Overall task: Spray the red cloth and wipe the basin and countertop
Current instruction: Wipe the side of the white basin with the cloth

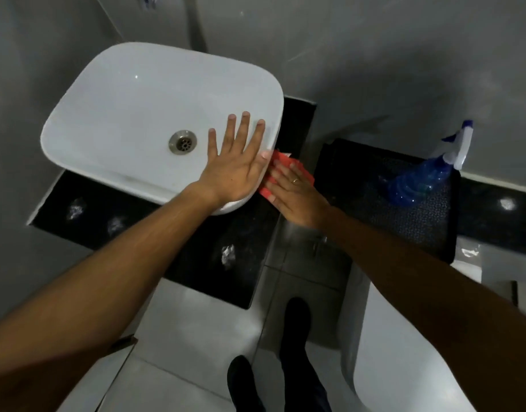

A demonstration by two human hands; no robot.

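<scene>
Right of white vessel basin [131, 114]: blue spray bottle [428, 173] stands on dark textured mat [404, 227], well apart from basin. Steel drain [182, 143] inside basin; black countertop [196, 263] beneath. Left hand [235, 165] flat, fingers spread, rests on basin's right rim, grasping nothing. Right hand [294, 194] flat, presses red cloth [288, 165] against basin's outer right side; cloth folded, mostly covered by hand.
</scene>
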